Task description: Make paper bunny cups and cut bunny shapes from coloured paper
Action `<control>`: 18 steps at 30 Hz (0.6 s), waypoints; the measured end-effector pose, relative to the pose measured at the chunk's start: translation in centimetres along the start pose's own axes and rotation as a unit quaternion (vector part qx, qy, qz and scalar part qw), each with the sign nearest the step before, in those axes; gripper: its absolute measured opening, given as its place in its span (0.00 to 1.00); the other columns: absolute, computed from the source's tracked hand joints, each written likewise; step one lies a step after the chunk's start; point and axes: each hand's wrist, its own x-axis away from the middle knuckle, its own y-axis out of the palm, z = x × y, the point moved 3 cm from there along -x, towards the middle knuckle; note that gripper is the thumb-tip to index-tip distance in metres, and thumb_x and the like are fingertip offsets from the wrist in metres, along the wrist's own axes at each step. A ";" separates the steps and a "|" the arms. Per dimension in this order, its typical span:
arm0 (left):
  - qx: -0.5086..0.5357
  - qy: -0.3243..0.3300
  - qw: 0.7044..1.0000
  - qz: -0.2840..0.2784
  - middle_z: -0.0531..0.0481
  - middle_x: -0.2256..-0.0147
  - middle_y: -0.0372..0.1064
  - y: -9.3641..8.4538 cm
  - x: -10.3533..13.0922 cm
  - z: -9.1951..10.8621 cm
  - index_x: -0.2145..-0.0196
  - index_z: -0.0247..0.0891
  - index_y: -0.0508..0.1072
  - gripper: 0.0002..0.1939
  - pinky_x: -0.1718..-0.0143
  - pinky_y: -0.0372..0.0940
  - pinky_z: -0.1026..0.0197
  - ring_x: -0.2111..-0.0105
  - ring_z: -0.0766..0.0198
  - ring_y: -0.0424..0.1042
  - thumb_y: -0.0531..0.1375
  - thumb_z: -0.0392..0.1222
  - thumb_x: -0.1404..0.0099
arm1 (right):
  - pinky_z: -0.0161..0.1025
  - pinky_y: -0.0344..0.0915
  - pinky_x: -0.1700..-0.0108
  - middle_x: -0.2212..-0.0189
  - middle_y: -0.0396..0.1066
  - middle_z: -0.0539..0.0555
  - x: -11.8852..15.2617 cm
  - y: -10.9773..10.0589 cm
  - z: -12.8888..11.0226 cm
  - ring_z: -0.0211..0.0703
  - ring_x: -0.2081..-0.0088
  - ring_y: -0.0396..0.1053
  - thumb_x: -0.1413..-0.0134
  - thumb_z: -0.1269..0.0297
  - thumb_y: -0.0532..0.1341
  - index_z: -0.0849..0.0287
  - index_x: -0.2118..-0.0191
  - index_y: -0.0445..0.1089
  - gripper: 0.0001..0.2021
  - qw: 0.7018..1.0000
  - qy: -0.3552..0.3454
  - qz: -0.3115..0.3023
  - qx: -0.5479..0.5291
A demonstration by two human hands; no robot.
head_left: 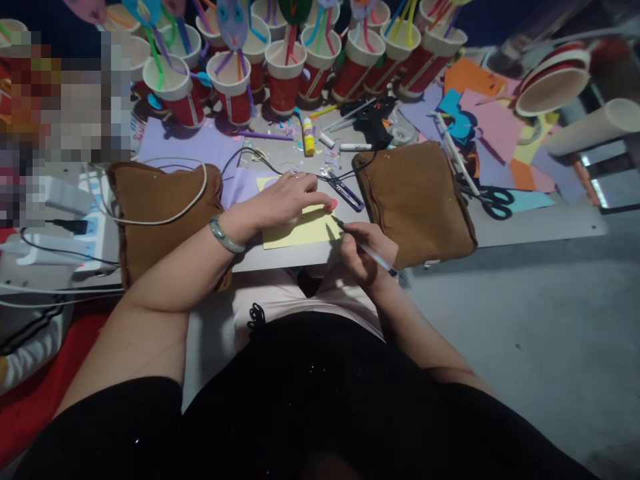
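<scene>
A sheet of yellow paper (295, 233) lies at the table's front edge, with purple paper partly under it. My left hand (287, 200) rests on the yellow sheet, fingers stretched out and the index finger pointing right. At that fingertip is a small pink-red spot (334, 205); whether it is a paper piece or a nail I cannot tell. Held in my right hand (367, 250) is a pen (374, 256) with a clear barrel and dark tip, the tip just above or on the sheet near its right side. A utility knife (349, 193) lies just beyond.
Brown cushions (417, 207) flank the paper on both sides. Red paper cups (285, 80) with colourful straws line the back. A glue stick (308, 137), black glue gun (373, 120), scissors (495, 202) and paper scraps lie around. A power strip (93, 227) with cables sits left.
</scene>
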 end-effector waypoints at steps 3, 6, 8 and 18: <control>0.001 -0.001 1.000 0.001 0.44 0.55 0.66 0.0 0.0 0.0 0.41 0.49 0.73 0.23 0.48 0.59 0.51 0.53 0.53 0.64 0.54 0.34 0.29 | 0.41 0.78 0.62 0.65 0.80 0.53 -0.7 0.7 0.0 0.42 0.66 0.79 0.37 0.66 0.60 0.54 0.57 0.74 0.07 0.999 -0.034 0.000 0.026; 0.002 0.000 1.000 0.004 0.44 0.54 0.66 0.1 0.0 -0.1 0.41 0.49 0.73 0.22 0.48 0.58 0.51 0.52 0.53 0.65 0.54 0.35 0.28 | 0.40 0.78 0.61 0.65 0.81 0.54 -1.3 1.3 0.2 0.43 0.64 0.80 0.36 0.67 0.59 0.55 0.57 0.74 0.07 0.996 -0.077 -0.004 0.042; 0.003 -0.001 1.000 0.003 0.43 0.54 0.67 0.2 0.0 -0.2 0.40 0.49 0.73 0.22 0.47 0.58 0.51 0.52 0.53 0.65 0.54 0.35 0.28 | 0.41 0.78 0.60 0.63 0.82 0.55 -1.6 1.6 0.5 0.44 0.63 0.81 0.36 0.67 0.58 0.56 0.56 0.74 0.07 0.995 -0.079 -0.014 0.051; 0.013 -0.002 1.000 -0.002 0.42 0.52 0.68 0.3 0.1 -0.3 0.39 0.48 0.72 0.22 0.45 0.57 0.50 0.50 0.52 0.65 0.55 0.38 0.28 | 0.42 0.79 0.57 0.61 0.82 0.57 -2.2 2.3 0.9 0.45 0.60 0.81 0.34 0.67 0.58 0.58 0.54 0.74 0.09 0.995 -0.084 -0.027 0.053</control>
